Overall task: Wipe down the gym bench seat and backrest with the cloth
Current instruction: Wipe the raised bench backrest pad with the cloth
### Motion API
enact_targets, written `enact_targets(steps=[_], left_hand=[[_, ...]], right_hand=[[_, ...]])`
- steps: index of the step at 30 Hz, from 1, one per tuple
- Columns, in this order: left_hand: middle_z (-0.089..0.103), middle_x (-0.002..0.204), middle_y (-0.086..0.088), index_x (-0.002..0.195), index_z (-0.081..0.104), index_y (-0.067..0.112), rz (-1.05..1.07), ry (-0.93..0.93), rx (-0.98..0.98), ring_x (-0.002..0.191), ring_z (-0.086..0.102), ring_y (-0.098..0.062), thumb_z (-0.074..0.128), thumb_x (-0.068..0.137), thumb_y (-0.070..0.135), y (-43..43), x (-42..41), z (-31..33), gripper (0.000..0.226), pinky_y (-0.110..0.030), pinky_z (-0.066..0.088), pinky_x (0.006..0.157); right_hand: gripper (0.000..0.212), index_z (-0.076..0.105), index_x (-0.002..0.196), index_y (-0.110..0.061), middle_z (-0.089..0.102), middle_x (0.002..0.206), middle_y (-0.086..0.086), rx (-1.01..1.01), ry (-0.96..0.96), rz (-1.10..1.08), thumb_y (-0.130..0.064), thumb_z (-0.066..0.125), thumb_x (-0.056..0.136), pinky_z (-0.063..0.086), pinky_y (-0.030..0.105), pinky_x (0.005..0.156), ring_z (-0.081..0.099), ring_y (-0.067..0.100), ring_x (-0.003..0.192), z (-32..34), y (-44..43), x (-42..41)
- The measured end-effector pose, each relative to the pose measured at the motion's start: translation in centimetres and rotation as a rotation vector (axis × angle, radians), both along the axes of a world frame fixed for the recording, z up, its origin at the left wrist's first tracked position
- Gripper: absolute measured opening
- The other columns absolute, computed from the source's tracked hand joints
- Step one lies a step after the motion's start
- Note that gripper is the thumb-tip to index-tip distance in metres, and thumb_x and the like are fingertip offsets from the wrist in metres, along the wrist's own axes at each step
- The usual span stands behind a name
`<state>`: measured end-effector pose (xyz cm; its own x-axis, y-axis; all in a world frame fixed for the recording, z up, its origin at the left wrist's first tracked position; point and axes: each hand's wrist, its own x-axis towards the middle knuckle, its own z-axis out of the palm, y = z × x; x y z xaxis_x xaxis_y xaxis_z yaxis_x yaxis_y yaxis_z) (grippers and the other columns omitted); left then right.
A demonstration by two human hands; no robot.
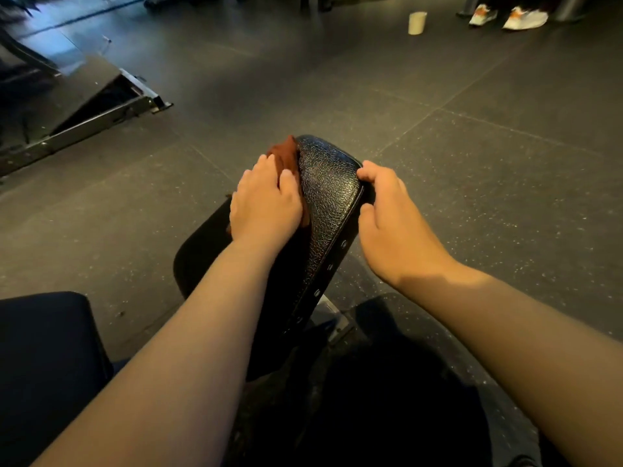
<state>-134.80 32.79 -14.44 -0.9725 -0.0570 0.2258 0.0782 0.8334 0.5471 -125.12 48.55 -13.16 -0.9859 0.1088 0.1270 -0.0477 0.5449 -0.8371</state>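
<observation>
The black textured backrest [328,193] of the gym bench rises tilted in the middle of the view, seen from its top end. A rust-brown cloth [286,155] lies against its left face. My left hand [266,203] presses flat on the cloth, fingers straight, near the top edge. My right hand [387,217] grips the right rim of the backrest, thumb on the padded front and fingers curled behind. The black seat [202,241] shows low and dark past the backrest on the left.
Dark rubber floor tiles [472,163] spread all around. A sloped metal machine platform [87,99] stands at the left. A pale cup [417,23] sits on the floor far back, beside a person's white shoes [509,16]. Another black pad [43,358] is at lower left.
</observation>
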Motion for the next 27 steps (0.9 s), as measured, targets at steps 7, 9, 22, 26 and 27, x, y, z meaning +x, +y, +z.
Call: enact_targets(steps=[7,9,22,26,27], left_hand=[[0.052,0.145,0.005,0.139,0.051,0.025,-0.422,0.273,-0.142,0.138,0.043,-0.021,0.033,0.100,0.036,5.2,2.7,0.9,0.045,-0.047,0.031,0.116],[0.054,0.141,0.005,0.139,0.051,0.025,-0.471,0.261,-0.129,0.134,0.046,-0.017,0.035,0.101,0.038,3.2,1.4,0.7,0.044,-0.044,0.035,0.114],[0.034,0.160,0.002,0.160,0.018,0.026,-0.307,0.080,0.039,0.148,0.028,-0.016,0.036,0.107,0.038,3.9,7.2,0.4,0.056,-0.042,0.025,0.120],[0.039,0.157,0.004,0.149,0.044,0.038,-0.186,0.138,-0.021,0.140,0.034,-0.020,0.034,0.099,0.039,1.4,6.7,0.7,0.051,-0.043,0.030,0.115],[0.042,0.152,0.002,0.145,0.050,0.037,-0.124,0.149,-0.072,0.133,0.036,-0.024,0.034,0.097,0.042,1.5,6.7,0.4,0.051,-0.045,0.033,0.111]], right_hand=[[0.027,0.044,0.123,-0.023,0.047,0.128,0.002,-0.117,0.008,-0.049,-0.011,0.039,0.100,0.048,0.038,0.089,0.056,0.013,0.098,0.5,-0.1,-0.2],[0.036,0.043,0.130,-0.021,0.044,0.134,0.002,-0.077,-0.003,-0.049,-0.004,0.037,0.098,0.041,0.031,0.090,0.051,0.012,0.101,0.6,0.0,-0.4],[0.055,0.017,0.158,-0.034,0.013,0.162,-0.017,-0.232,0.012,0.025,-0.042,0.032,0.106,0.029,0.026,0.114,0.032,-0.002,0.137,0.0,-1.0,0.3],[0.057,0.013,0.160,-0.031,0.007,0.164,-0.013,-0.125,0.024,0.012,-0.038,0.033,0.107,0.027,0.037,0.120,0.027,0.011,0.146,-0.2,-1.1,-0.3],[0.057,0.012,0.160,-0.030,0.007,0.164,-0.012,-0.093,0.024,0.012,-0.037,0.033,0.107,0.028,0.037,0.120,0.028,0.012,0.146,-0.3,-1.0,-0.4]])
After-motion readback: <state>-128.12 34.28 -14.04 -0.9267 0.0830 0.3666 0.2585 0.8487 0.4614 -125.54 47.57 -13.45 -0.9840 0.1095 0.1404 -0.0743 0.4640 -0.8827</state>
